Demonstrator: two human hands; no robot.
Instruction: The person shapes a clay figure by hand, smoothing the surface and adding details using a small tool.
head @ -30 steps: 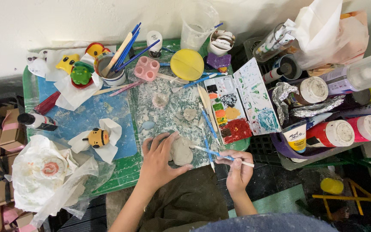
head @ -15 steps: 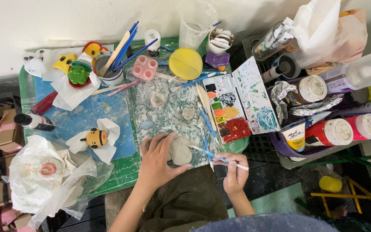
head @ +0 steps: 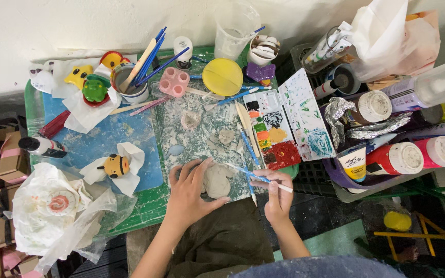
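Steadying clay piece (head: 216, 181), left hand (head: 190, 193); right hand (head: 276, 194) gripping brush (head: 256, 176).

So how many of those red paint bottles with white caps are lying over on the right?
2. One red bottle lies in the purple tray beside a white tube; the other lies just right of it, near the frame edge. More may be hidden under the clutter.
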